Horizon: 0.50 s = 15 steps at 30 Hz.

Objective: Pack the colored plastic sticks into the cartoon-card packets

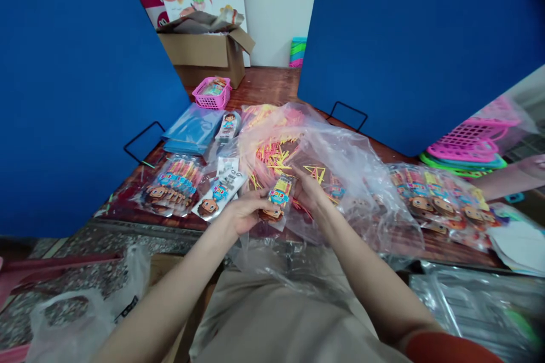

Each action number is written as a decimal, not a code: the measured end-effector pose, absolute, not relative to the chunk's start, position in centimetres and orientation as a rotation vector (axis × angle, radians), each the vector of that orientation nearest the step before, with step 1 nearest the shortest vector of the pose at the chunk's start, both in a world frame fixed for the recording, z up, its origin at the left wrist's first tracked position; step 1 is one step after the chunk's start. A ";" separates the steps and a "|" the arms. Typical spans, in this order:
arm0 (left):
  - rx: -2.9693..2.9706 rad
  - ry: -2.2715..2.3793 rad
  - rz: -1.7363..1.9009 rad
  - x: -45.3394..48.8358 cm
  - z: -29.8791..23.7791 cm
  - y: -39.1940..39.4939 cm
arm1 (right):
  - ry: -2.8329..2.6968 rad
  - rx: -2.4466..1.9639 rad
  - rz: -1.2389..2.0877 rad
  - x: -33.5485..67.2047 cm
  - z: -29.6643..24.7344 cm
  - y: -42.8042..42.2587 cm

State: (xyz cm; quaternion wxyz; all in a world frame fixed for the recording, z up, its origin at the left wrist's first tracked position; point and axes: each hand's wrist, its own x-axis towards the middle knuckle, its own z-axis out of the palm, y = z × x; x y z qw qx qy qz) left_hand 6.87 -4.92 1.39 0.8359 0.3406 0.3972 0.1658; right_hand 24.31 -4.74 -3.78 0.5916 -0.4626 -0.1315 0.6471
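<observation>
My left hand (250,209) pinches the lower left side of a small clear packet (279,195) printed with a cartoon child. Yellow and pink sticks show inside the packet. At its upper right edge, the fingers of my right hand (309,190) close on it, partly hidden from view. Loose pink and yellow sticks (275,156) lie just beyond in a large clear plastic bag (344,153). Left of my hands are flat printed packets (219,195) in a small pile. Farther left, filled packets (172,184) are grouped in a clear wrapper.
Blue panels (85,79) stand on both sides, with black wire feet on the table (272,82). A pink basket (212,93) and an open carton (200,51) are behind. More bagged packets (438,195) lie right, near another person's hand (534,167) and stacked baskets (468,139).
</observation>
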 end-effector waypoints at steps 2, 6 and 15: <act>0.729 0.854 0.321 7.4 2.2 -4.5 | -0.298 -1.082 1.539 24.8 -3.8 -4.7; 0.755 0.851 0.251 7.9 3.0 -4.2 | -0.258 -1.053 1.628 25.7 -3.6 -4.8; 0.698 0.810 0.208 6.9 3.0 -6.0 | -0.171 -1.024 1.653 25.8 -2.5 -5.4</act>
